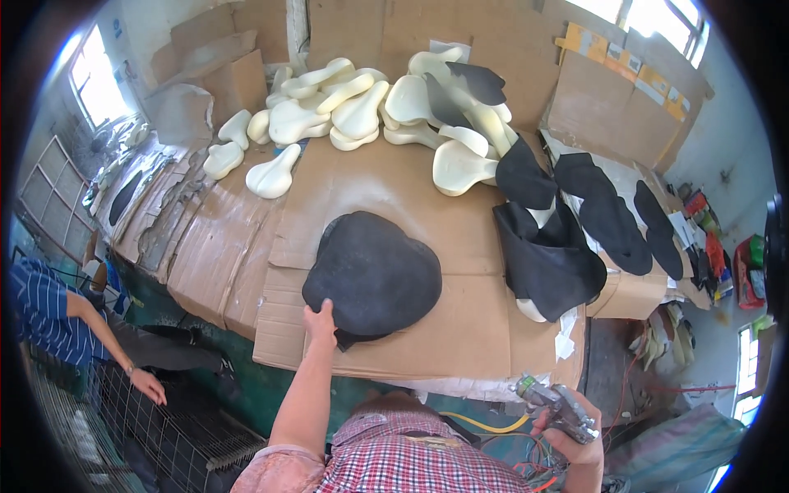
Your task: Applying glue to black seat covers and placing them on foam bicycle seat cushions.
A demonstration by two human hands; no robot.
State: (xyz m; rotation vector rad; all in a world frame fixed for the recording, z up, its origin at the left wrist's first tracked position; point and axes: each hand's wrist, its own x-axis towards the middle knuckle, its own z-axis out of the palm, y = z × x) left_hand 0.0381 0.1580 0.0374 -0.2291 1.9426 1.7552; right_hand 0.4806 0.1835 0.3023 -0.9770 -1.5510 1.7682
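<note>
A stack of black, rounded saddle covers (pixel 374 271) lies on the cardboard-topped table in front of me. My left hand (pixel 320 323) pinches its near left edge, thumb on top and the other fingers hidden beneath. At the right, off the table's front edge, my right hand (pixel 573 431) is wrapped round a metal spray gun (pixel 559 407). More black covers (pixel 551 259) lie to the right of the stack, with a bit of pale foam showing under them. Cream-white foam bicycle saddle pads (pixel 357 111) are heaped at the back of the table.
Further black pieces (pixel 612 222) lie along the right side. Cardboard panels (pixel 353 33) stand behind the table. A yellow hose (pixel 493 426) runs below the front edge. At the left, a person in a striped shirt (pixel 49 308) is beside a wire cage (pixel 164 419).
</note>
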